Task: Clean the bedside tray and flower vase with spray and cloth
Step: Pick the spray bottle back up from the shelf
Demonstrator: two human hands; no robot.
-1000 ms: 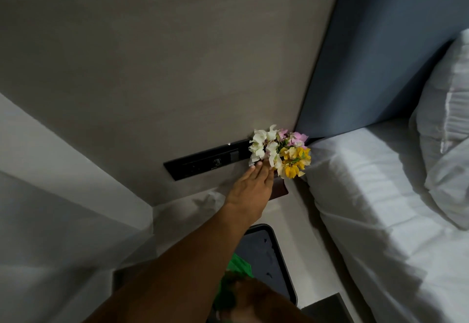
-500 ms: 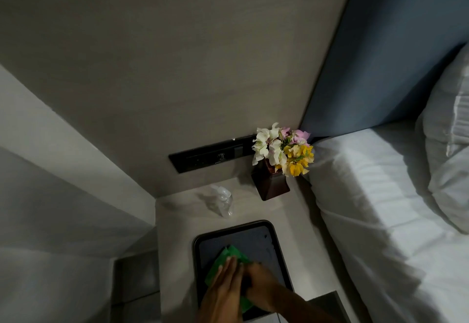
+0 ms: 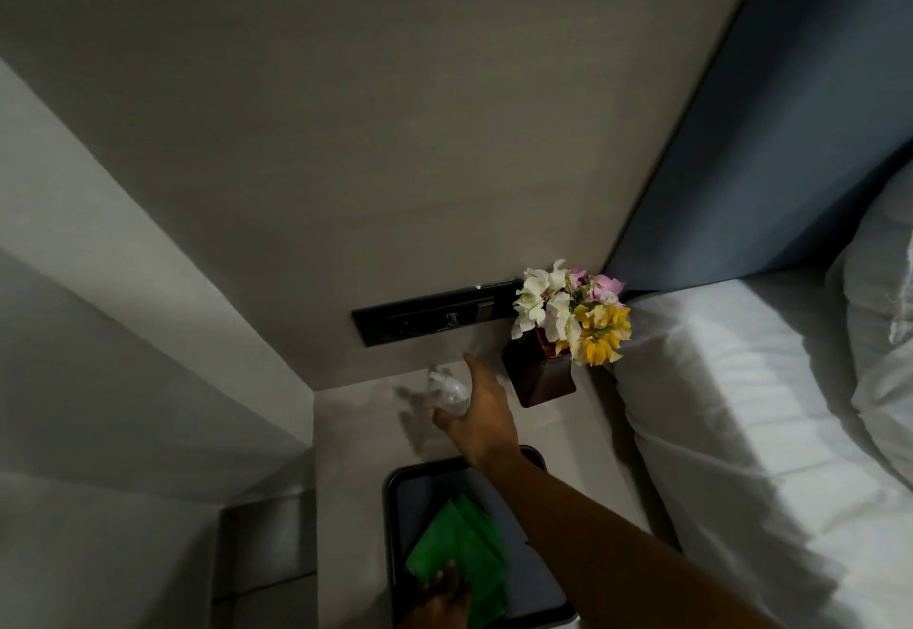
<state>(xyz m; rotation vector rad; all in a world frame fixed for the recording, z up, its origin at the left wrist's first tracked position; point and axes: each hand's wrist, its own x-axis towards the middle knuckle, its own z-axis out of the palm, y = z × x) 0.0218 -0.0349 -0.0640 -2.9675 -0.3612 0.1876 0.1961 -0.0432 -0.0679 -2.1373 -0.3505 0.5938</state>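
One spray bottle (image 3: 447,394) sits between right hand's (image 3: 483,418) spread fingers (image 3: 468,365) (left hand (image 3: 437,601) presses cloth (image 3: 454,544)).

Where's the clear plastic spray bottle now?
Head view, centre: the spray bottle is on the pale bedside table at the right hand, left of the dark brown vase.

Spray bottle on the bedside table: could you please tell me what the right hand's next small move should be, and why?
Probably close the right hand round the spray bottle and lift it. The hand is at the bottle with its fingers extended, not yet wrapped round it. The left hand rests on the green cloth in the tray, so spraying looks like the step before wiping.
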